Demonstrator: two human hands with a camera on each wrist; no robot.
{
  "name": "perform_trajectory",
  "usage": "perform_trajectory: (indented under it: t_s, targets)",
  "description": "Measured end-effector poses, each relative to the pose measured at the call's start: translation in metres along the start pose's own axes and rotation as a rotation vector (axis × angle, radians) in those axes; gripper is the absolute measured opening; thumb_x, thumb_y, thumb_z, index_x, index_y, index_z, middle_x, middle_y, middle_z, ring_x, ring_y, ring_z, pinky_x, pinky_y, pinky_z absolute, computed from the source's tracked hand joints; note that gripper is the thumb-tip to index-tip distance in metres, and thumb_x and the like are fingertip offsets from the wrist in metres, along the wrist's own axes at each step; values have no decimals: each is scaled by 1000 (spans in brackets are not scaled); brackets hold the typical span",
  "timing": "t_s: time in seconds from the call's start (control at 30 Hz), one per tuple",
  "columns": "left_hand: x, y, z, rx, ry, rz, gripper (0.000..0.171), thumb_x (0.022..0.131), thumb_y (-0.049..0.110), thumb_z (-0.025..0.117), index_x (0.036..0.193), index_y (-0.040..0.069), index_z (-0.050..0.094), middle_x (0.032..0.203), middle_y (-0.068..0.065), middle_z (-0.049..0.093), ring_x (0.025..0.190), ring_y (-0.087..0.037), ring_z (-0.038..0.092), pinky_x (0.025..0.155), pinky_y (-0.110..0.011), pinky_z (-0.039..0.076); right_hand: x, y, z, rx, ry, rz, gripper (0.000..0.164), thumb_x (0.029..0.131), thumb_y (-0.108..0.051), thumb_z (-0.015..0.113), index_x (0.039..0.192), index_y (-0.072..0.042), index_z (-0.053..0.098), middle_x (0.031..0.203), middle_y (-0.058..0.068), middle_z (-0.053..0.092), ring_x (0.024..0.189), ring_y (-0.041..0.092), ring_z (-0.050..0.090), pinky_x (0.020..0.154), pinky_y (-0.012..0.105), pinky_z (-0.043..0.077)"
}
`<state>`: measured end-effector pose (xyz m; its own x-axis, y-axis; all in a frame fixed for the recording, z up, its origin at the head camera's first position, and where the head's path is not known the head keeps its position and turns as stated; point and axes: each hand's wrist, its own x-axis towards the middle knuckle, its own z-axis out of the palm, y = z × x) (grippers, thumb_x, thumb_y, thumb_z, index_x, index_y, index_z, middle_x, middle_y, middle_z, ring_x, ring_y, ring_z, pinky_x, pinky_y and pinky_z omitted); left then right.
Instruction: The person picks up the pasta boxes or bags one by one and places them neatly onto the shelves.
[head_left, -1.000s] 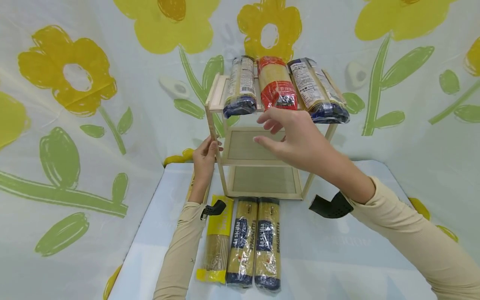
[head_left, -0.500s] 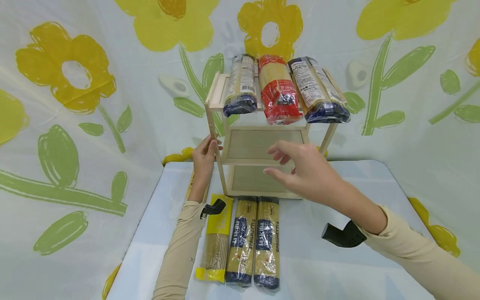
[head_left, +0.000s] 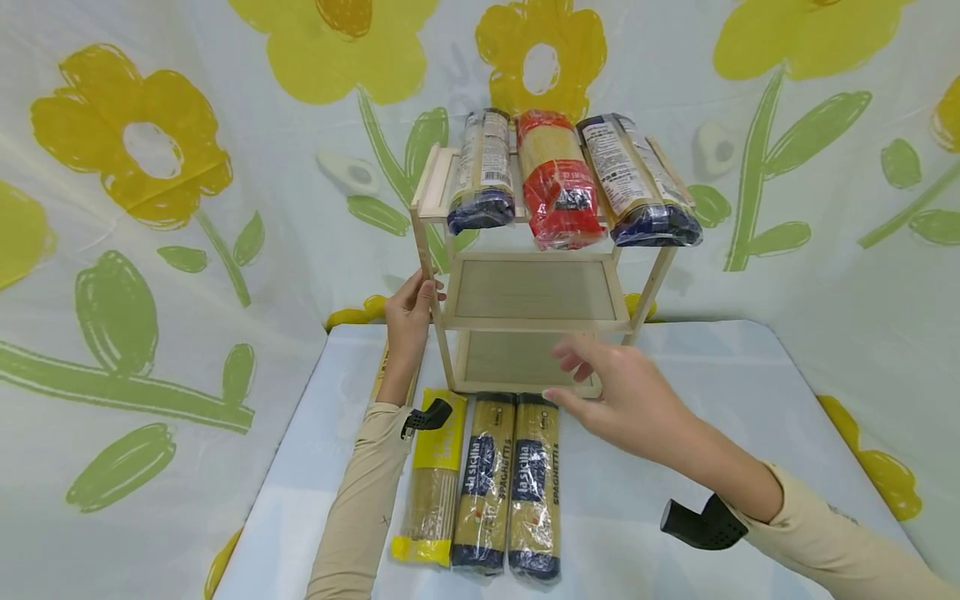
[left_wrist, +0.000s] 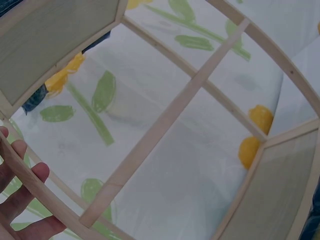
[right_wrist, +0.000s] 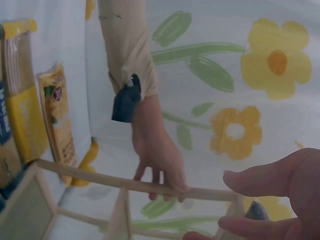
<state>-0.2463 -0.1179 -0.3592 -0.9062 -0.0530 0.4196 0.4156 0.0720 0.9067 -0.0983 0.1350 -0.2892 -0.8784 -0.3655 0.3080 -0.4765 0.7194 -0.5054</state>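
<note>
A small wooden three-tier rack (head_left: 536, 325) stands on the table. My left hand (head_left: 408, 321) grips its left front post; in the left wrist view the fingertips (left_wrist: 41, 171) curl round the wood. Three pasta packs lie on the top tier: a blue-ended pack (head_left: 483, 167), a red spaghetti pack (head_left: 561, 183) in the middle and another blue-ended pack (head_left: 633, 179) at right. Their near ends stick out past the front edge. My right hand (head_left: 630, 396) hovers before the bottom tier, fingers loosely bent, holding nothing. The two lower tiers show bare panels.
Before the rack, side by side on the pale table (head_left: 637, 517), lie a yellow noodle pack (head_left: 435, 475) and two La Sicilia spaghetti packs (head_left: 483, 487). One more yellow-orange pack (right_wrist: 59, 120) lies left of them, partly behind my left arm in the head view. Flower-print cloth surrounds the table.
My right hand has dropped from beside the red pack's near end to the bottom tier's height, slightly rightward. The red pack's near end has come into sight. My left hand keeps its grip.
</note>
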Motion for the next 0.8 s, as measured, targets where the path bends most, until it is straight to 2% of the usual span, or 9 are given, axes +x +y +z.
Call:
perform_trajectory:
  t_s: [0.27,0.47,0.67,0.8]
  targets:
    - [0,0,0,1,2,8,34,100,12,47,128,-6,54,105,-31,60,95,-44,59,74,-60,48,-18,15,23,92,-26,53,35,82,-19,75,112,-9,60,97,2,65,83,14,61,58,23,50]
    - [1,-2,1,7,0,17,34,100,11,47,127,-8,54,104,-29,60,94,-43,60,75,-58,49,-33,29,49,119,-37,107,40,81,-22,76,115,-10,59,98,0,64,81,11,60,68,29,50]
    - [0,-3,1,-6,3,6,34,100,13,48,127,-6,54,104,-29,60,95,-43,60,75,-57,49,-46,42,80,181,-85,273,51,79,-31,77,121,-10,56,102,1,62,83,13,59,67,30,48]
    - [1,-2,1,15,12,12,34,99,13,48,127,-6,55,103,-27,61,94,-42,60,73,-55,50,-52,50,101,228,-88,364,56,77,-32,79,122,-10,55,102,1,60,82,12,57,67,31,47]
